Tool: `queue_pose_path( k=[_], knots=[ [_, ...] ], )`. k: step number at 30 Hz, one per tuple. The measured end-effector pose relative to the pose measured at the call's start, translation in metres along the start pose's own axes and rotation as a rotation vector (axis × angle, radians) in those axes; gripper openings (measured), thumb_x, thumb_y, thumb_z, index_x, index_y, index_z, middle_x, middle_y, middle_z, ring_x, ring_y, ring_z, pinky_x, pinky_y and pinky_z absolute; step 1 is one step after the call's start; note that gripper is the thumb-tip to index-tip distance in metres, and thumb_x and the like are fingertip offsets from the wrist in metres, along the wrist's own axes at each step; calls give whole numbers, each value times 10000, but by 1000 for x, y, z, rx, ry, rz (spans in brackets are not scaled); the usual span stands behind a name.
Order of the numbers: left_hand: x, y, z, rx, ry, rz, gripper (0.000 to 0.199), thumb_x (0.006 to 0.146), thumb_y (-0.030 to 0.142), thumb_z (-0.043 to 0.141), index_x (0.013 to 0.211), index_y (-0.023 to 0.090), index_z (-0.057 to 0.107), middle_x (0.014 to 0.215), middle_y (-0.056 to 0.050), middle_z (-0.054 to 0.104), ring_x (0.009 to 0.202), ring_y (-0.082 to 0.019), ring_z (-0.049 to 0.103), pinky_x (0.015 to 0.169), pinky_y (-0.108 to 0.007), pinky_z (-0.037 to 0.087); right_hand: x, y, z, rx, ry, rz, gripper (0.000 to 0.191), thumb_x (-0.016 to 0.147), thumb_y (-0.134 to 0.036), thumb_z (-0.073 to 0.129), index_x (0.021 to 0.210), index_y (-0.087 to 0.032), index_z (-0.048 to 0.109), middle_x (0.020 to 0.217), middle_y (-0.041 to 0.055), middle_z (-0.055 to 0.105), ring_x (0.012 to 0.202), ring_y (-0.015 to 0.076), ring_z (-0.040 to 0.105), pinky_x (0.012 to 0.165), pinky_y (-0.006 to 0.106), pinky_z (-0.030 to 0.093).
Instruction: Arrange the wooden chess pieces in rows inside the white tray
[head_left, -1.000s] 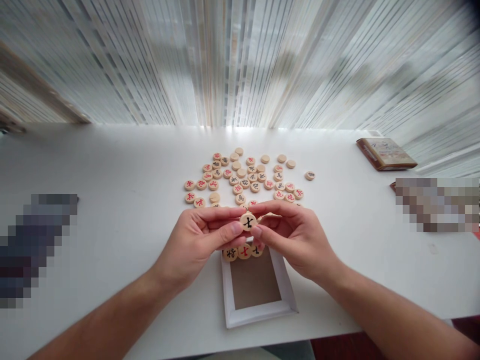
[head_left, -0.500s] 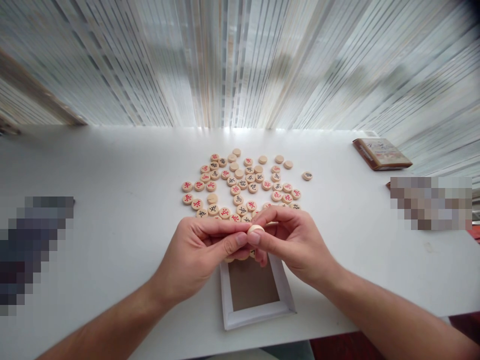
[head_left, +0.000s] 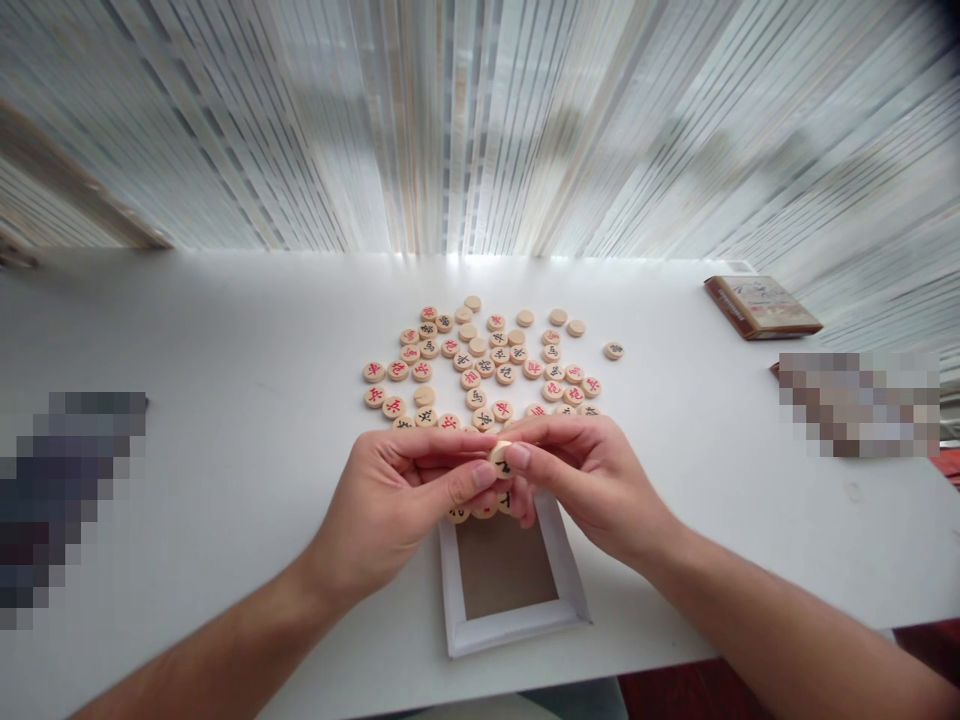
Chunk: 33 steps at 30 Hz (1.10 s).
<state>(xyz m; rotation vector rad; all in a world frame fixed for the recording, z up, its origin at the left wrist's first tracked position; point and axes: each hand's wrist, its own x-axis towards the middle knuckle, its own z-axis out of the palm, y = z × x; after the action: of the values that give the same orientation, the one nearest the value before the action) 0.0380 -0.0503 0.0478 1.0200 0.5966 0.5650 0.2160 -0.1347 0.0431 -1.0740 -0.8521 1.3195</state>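
Note:
Between the fingertips of my left hand (head_left: 420, 495) and my right hand (head_left: 581, 475) is a round wooden Chinese chess piece (head_left: 500, 461), tilted so that part of a black character shows. Both hands are closed on it, thumbs toward me. Just below them lies a shallow white box (head_left: 525, 628) with a brown bottom. A few pieces (head_left: 459, 515) show at its far end, partly hidden by my fingers. Beyond my hands many more chess pieces (head_left: 476, 399) are spread on the white table, marked in red or black, some with blank faces up.
A flat brown box (head_left: 765, 306) lies at the back right of the white table (head_left: 247, 330). Blurred-out items lie at the left (head_left: 71, 495) and right (head_left: 862, 402). A striped curtain (head_left: 465, 130) hangs behind the table. One piece (head_left: 613, 351) sits apart on the right.
The held piece has been turned, so its marked face now shows. My right thumb has shifted slightly up; both hands stay over the far end of the white box.

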Motion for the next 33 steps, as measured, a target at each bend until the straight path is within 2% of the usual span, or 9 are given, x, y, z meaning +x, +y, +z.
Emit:
queue_pose_path(
  k=[6, 8, 12, 16, 20, 23, 26, 28, 33],
  knots=[
    [0, -2, -2, -24, -15, -11, 188, 839, 181, 919, 1016, 243, 900, 786, -30, 850, 706, -129, 800, 720, -172, 670, 0, 2, 2, 82, 3, 24, 272, 687, -179, 1017, 911, -197, 863, 715, 11, 776, 558, 116, 719, 516, 164, 611],
    [0, -3, -3, -11, -17, -14, 199, 843, 186, 917, 1035, 236, 897, 788, -35, 849, 710, -135, 800, 720, -179, 672, 0, 3, 2, 92, 6, 20, 286, 666, -161, 1023, 896, -192, 856, 749, 16, 784, 558, 115, 720, 513, 166, 610],
    [0, -2, -2, 11, -22, -15, 205, 860, 198, 903, 1065, 204, 891, 794, -50, 848, 716, -169, 815, 715, -216, 681, 0, 1, 3, 74, 33, 33, 279, 663, -206, 1030, 867, -176, 841, 766, 26, 786, 548, 120, 713, 496, 180, 606],
    [-2, 1, 0, 26, -85, -48, 228, 900, 200, 867, 1128, 194, 872, 840, -61, 859, 783, -212, 843, 768, -260, 691, -2, -3, 4, 46, 50, 61, 257, 709, -287, 1011, 810, -162, 811, 688, 20, 762, 511, 119, 686, 482, 191, 594],
    [-4, 0, 3, 6, -107, -41, 342, 858, 153, 896, 1193, 203, 845, 918, -63, 873, 831, -224, 847, 843, -313, 702, -2, -4, 4, 34, 44, 78, 273, 744, -327, 990, 742, -163, 772, 542, -5, 704, 453, 113, 641, 462, 187, 561],
    [-5, -1, 4, 15, -90, -10, 335, 837, 125, 905, 1159, 202, 851, 915, -53, 874, 823, -217, 846, 847, -315, 708, -1, -4, 3, 7, 19, 82, 299, 782, -372, 964, 723, -157, 763, 530, -1, 701, 440, 108, 631, 464, 186, 550],
    [-5, -2, 3, 33, -68, 12, 259, 827, 113, 910, 1063, 214, 873, 850, -23, 866, 793, -189, 843, 793, -244, 699, -1, -4, 2, -41, -4, 80, 310, 847, -426, 912, 776, -149, 791, 546, 11, 710, 456, 114, 646, 480, 191, 551],
    [-5, -1, 3, 41, -54, 18, 255, 836, 123, 906, 1069, 223, 875, 843, -18, 866, 784, -184, 843, 773, -228, 696, -2, -3, 1, -67, -11, 72, 310, 865, -445, 894, 834, -147, 817, 574, 18, 721, 483, 122, 662, 503, 205, 564],
    [-4, 3, 3, 103, 1, 34, 204, 889, 177, 870, 1090, 214, 879, 885, -41, 873, 776, -199, 846, 763, -250, 708, -3, -1, 2, -37, -17, 78, 335, 774, -393, 975, 980, -164, 842, 664, 12, 733, 550, 129, 673, 532, 225, 597]
  ],
)
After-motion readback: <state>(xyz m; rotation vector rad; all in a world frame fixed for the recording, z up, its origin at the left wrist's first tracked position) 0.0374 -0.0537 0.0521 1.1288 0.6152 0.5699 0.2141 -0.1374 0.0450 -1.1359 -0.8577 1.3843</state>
